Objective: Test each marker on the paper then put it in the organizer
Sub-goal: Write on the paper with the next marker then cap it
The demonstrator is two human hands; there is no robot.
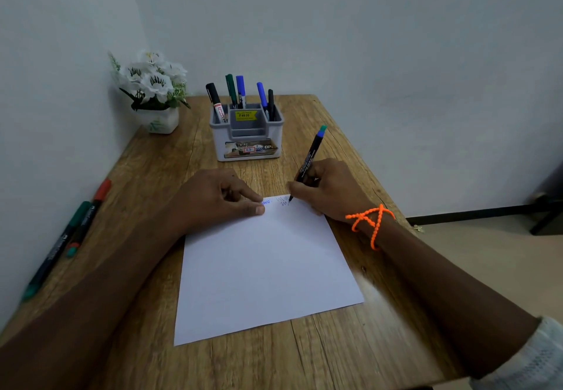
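A white sheet of paper [262,270] lies on the wooden table [320,356]. My right hand [329,191] grips a black marker [309,159] with a blue-green end, its tip touching the paper's far edge beside small zigzag scribbles [283,201]. My left hand [219,199] presses flat on the paper's far left corner, holding nothing. A grey organizer [247,138] stands behind the paper with several markers upright in it. Two markers lie at the table's left edge: a red-capped one [90,217] and a green-capped one [58,248].
A white pot of white artificial flowers [152,90] stands in the back left corner against the wall. An orange beaded bracelet [370,222] is on my right wrist. The table's right edge drops to the floor [487,264].
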